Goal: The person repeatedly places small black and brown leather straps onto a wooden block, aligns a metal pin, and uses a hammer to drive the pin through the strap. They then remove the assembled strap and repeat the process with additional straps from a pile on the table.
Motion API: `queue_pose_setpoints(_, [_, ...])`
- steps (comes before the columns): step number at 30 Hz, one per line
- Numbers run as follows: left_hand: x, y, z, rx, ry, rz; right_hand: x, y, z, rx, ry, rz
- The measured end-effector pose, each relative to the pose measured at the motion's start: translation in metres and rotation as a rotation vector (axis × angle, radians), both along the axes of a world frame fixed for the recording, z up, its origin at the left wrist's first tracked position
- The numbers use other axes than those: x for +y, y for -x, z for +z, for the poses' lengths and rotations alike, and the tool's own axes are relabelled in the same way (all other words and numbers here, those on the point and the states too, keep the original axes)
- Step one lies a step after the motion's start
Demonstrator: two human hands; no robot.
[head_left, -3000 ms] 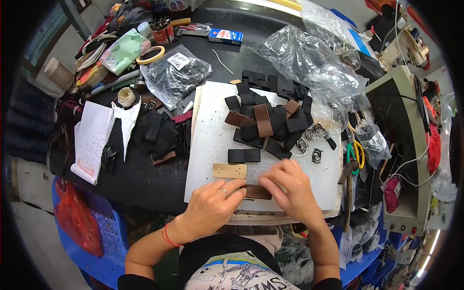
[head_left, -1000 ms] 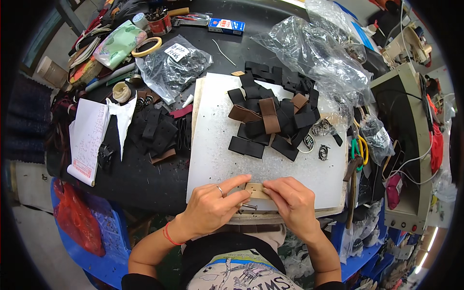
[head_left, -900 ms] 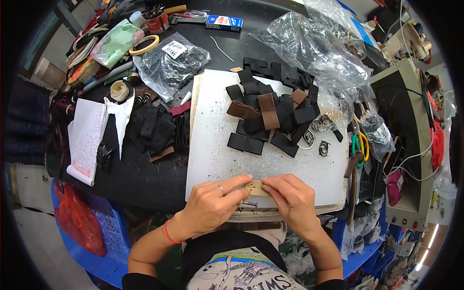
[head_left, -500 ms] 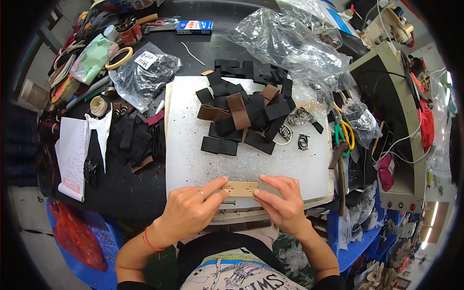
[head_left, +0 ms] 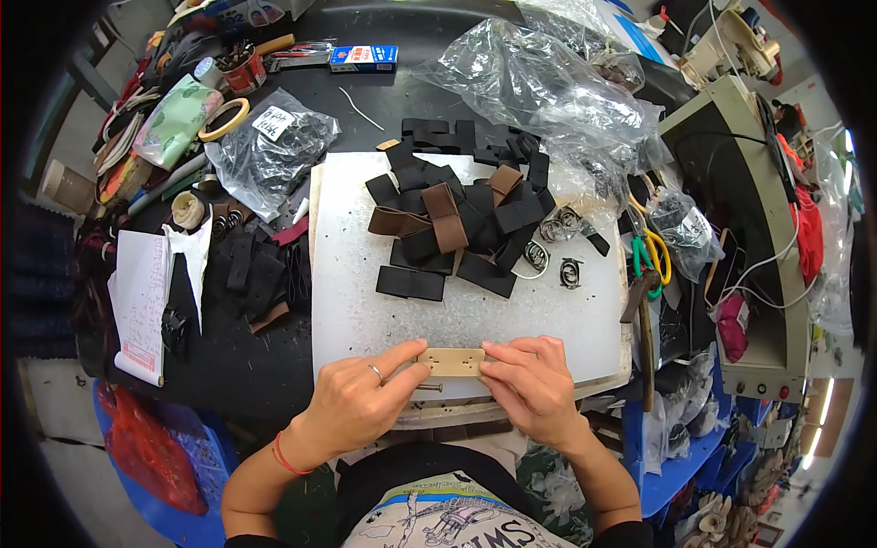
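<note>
A short tan strip [head_left: 455, 362] with small dark holes stretches between my two hands, low over the near part of the white board [head_left: 356, 274]. My left hand [head_left: 358, 395], with a ring and a red wrist cord, pinches the strip's left end. A thin metal rod with a flat head [head_left: 429, 387] sticks out from under that hand's fingers, just below the strip. My right hand [head_left: 534, 384] grips the right end between thumb and fingers. Farther up the board lies a heap of folded black bands [head_left: 411, 282], with a few brown bands [head_left: 444, 217] among them.
Coiled black and metal rings [head_left: 570, 272] lie right of the heap. Green- and yellow-handled scissors [head_left: 656, 260] and a hammer [head_left: 646, 338] sit along the board's right edge. At left are a notepad [head_left: 137, 301] and more black bands [head_left: 251, 269]; clear plastic bags [head_left: 548, 78] lie behind.
The view has shifted slightly, so the board and heap sit a little lower and further left. Both hands keep hold of the strip in nearly the same pose.
</note>
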State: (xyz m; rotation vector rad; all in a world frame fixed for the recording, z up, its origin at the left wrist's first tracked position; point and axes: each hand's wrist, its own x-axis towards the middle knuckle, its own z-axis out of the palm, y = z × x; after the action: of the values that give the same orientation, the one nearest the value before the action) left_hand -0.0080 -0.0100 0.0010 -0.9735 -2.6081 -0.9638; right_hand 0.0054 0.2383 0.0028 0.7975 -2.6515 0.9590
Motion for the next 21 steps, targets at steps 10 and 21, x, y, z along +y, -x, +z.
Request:
queue_pose_setpoints(10, [0.004,-0.002,0.019,-0.132,-0.01,-0.009,-0.003,0.001,0.014,0.071,-0.249,0.059])
queue_pose_setpoints(21, [0.03,-0.008,0.019,-0.627,-0.837,0.117,-0.003,0.003,0.018,0.088,-0.335,0.095])
